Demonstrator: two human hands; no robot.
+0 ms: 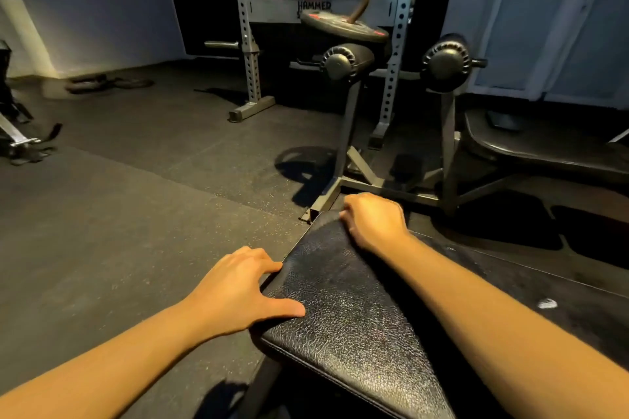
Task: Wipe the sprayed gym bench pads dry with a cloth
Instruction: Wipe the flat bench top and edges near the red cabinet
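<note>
left hand (pixel 238 289) gripping bench pad (pixel 347 309) edge, right hand (pixel 372 219) curled at far end, grasp unclear

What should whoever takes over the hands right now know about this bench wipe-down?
The left hand grips the left edge of the bench pad, thumb on top.
The right hand is curled at the pad's far end; no cloth shows, so what it holds is unclear.
Done: cannot tell; the pad is glossy, wet or dry unclear.
Left: locate the cloth, wipe this pad, then probably the second pad at right.
</note>
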